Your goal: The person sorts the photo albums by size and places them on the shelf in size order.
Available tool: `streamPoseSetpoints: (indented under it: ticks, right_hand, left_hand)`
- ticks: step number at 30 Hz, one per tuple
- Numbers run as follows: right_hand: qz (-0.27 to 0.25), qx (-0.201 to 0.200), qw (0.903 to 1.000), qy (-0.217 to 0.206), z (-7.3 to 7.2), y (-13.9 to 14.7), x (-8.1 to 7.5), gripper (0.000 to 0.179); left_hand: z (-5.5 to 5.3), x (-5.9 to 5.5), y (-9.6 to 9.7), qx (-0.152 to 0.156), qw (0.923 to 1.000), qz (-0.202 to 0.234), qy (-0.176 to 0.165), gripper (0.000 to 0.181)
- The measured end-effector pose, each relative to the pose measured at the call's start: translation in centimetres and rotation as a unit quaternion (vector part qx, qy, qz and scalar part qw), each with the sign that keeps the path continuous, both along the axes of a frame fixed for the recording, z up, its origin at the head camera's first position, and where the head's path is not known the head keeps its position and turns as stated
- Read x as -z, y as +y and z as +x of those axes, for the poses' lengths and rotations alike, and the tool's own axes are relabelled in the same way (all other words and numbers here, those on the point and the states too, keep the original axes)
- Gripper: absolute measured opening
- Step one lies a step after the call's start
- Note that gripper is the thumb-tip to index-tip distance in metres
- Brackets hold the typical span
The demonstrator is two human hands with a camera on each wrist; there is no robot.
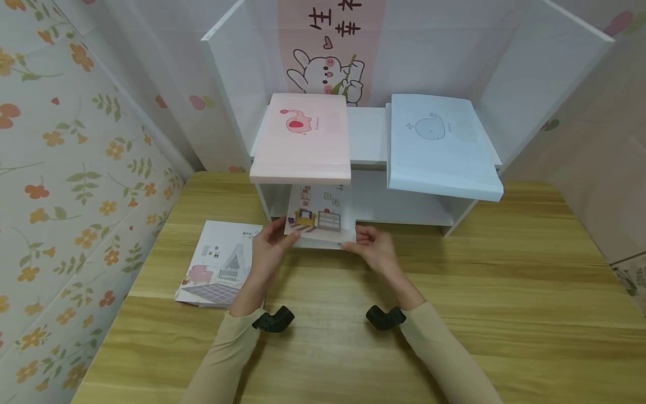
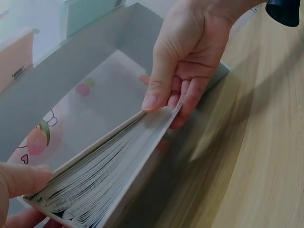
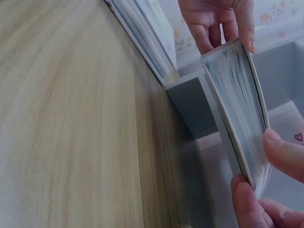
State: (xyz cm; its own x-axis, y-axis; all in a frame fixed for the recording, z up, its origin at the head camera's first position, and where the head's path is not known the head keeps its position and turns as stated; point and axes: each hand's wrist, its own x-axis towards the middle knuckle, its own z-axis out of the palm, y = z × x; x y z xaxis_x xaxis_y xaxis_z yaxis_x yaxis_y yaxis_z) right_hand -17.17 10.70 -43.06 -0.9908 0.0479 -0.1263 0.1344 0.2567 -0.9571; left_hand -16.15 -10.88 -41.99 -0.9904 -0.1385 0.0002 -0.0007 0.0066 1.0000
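A thick photo album (image 1: 323,216) with a drawn room on its cover is between my hands, its far part inside the lower level of the white shelf (image 1: 404,205). My left hand (image 1: 268,249) grips its left near corner, thumb on the cover and fingers underneath. On the opposite corner, my right hand (image 1: 377,251) pinches it the same way. The left wrist view shows the many page edges of the album (image 2: 114,161) facing the near side. In the right wrist view the thumb of my right hand (image 3: 285,161) presses the cover.
A pink album (image 1: 303,146) with an elephant and a light blue album (image 1: 444,146) with a whale lie on the shelf's upper level, jutting over the front. Left of my left hand, another album (image 1: 214,275) lies on the wooden table (image 1: 504,292). Tall side panels (image 1: 545,73) rise from the shelf.
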Motion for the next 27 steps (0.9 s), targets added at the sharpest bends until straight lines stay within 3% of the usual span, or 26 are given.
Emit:
streamPoseSetpoints:
  ticks: [16, 27]
  right_hand:
    - [0.035, 0.032, 0.9983, 0.033, -1.0, -0.1, -0.2, 0.036]
    - [0.075, 0.022, 0.9957, 0.049, -1.1, -0.4, -0.4, 0.036]
  left_hand:
    - [-1.3, 0.1, 0.7, -0.065, 0.9943, -0.076, 0.036, 0.039]
    - [-2.1, -0.2, 1.0, -0.098, 0.991, -0.088, 0.021, 0.036]
